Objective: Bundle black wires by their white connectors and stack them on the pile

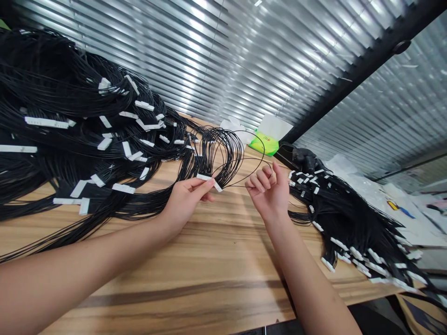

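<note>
My left hand point(190, 197) pinches a white connector point(217, 185) between thumb and fingers. From that connector a bundle of thin black wires point(228, 153) arches up and back toward a second white connector point(204, 177), just beside my fingertips. To the right, my right hand point(267, 188) is raised above the table with its fingers curled in. A single black wire point(234, 186) runs from the held connector to these curled fingers, which close on it; its end is hidden in the hand.
A large heap of black wire harnesses point(52, 93) with white connectors covers the table's left side. Another harness pile point(349, 218) lies at the right. Behind are a green packet point(264, 143) and a corrugated metal wall point(195, 56). The wooden table point(195, 279) has its near edge at the bottom.
</note>
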`<state>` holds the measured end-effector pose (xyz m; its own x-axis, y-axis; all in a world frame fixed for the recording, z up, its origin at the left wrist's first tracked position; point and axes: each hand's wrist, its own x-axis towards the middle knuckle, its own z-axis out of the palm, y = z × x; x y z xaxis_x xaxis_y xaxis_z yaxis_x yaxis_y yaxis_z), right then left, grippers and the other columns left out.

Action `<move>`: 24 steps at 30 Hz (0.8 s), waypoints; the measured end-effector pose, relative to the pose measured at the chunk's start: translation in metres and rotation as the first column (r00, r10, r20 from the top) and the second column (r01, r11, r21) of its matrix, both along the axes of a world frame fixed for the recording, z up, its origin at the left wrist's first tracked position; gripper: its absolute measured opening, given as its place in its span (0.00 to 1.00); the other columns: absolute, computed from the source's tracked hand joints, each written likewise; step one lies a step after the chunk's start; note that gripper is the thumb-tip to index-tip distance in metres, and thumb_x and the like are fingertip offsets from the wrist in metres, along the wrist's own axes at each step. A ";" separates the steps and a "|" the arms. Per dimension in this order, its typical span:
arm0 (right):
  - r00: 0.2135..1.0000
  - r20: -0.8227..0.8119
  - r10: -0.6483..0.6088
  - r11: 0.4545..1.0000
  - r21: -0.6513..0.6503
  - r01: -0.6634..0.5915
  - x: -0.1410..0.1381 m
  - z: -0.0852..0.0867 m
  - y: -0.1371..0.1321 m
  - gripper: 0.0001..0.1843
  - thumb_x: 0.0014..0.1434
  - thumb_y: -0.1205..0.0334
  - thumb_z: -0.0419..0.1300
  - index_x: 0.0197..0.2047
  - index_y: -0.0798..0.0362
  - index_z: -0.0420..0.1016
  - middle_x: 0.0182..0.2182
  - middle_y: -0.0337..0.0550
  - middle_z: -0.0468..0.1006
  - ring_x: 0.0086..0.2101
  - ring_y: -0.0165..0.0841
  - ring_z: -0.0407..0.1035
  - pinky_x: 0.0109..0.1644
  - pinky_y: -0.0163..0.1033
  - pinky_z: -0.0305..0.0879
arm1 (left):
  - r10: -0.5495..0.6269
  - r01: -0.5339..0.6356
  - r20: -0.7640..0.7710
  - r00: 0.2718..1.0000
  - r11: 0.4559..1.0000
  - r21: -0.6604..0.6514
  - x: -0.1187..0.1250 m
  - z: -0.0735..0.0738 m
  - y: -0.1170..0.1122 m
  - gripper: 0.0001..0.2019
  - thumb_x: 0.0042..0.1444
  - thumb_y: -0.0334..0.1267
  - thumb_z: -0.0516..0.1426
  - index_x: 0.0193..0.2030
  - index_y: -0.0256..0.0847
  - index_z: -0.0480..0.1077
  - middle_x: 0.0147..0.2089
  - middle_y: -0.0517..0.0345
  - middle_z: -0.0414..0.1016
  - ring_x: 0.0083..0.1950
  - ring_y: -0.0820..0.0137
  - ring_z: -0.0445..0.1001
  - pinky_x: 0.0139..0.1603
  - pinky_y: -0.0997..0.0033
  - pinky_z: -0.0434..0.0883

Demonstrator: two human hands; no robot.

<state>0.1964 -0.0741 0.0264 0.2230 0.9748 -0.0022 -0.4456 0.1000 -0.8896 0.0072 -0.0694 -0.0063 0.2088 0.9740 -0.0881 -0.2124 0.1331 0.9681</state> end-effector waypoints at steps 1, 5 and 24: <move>1.000 -0.001 0.017 1.000 -0.021 -0.017 0.000 -0.002 0.001 0.23 0.52 0.51 0.60 0.20 0.49 0.50 0.12 0.25 0.45 0.14 0.24 0.41 0.20 0.33 0.52 | 0.000 0.000 -0.002 1.000 1.000 0.000 0.000 0.000 0.000 0.10 0.49 0.43 0.62 0.29 0.38 0.77 0.27 0.58 0.78 0.28 0.73 0.74 0.34 0.72 0.70; 0.998 -0.041 0.054 0.996 -0.071 -0.057 0.003 -0.006 0.002 0.24 0.53 0.57 0.58 0.18 0.50 0.45 0.11 0.26 0.45 0.14 0.23 0.39 0.19 0.31 0.51 | -0.003 0.002 -0.006 1.000 1.000 -0.006 0.000 0.001 0.000 0.11 0.48 0.44 0.62 0.29 0.38 0.77 0.27 0.57 0.78 0.27 0.72 0.74 0.34 0.72 0.71; 0.819 0.468 -0.333 0.932 0.297 0.209 -0.014 -0.011 -0.004 0.17 0.57 0.51 0.55 0.51 0.38 0.71 0.60 0.39 0.65 0.56 0.39 0.64 0.44 0.41 0.67 | -0.037 0.039 -0.040 0.999 0.998 0.051 0.000 -0.005 0.000 0.12 0.48 0.47 0.62 0.30 0.38 0.77 0.28 0.56 0.79 0.27 0.72 0.73 0.33 0.72 0.72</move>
